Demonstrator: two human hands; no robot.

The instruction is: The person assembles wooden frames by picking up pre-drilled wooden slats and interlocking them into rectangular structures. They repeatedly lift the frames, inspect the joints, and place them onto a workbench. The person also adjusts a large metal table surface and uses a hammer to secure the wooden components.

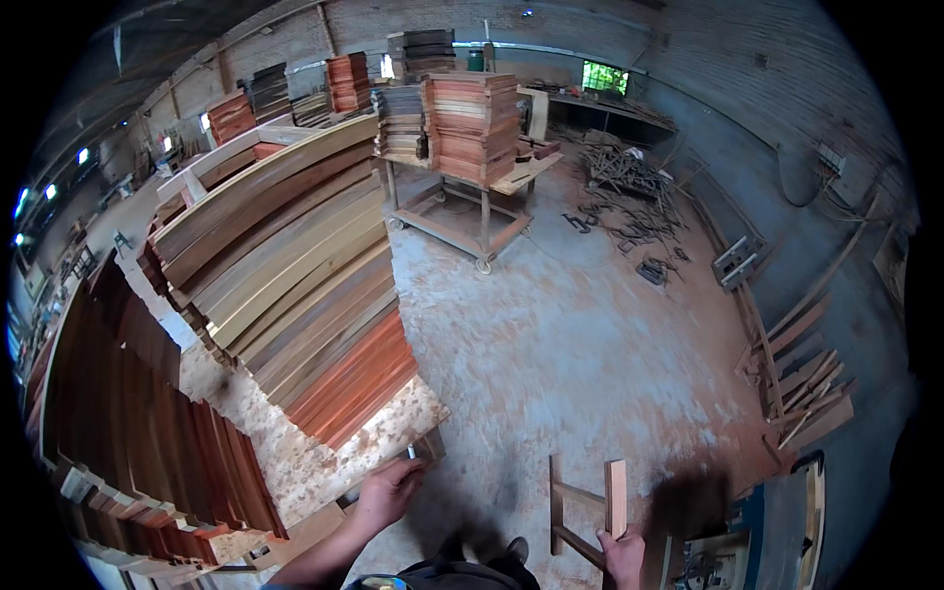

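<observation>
My left hand (390, 487) is closed, with a small white stick (411, 452) showing at its fingertips; the kind of stick cannot be made out. It is beside the near corner of a pale, stained board (359, 433) that bears stacked planks (295, 261). Lower right, my right hand (621, 559) is wrapped round the near end of a small wooden frame (616, 492). Two uprights joined by two crossbars make up this frame. It hangs above the floor, and part of its near end is hidden by my fingers.
Dark reddish planks (147, 413) are piled at the left. Ahead stands a wheeled cart (487, 221) loaded with stacked boards (472, 128). A heap of metal pieces (629, 182) lies on the floor beyond. Wood offcuts (816, 383) lean at the right, above a blue machine (777, 531).
</observation>
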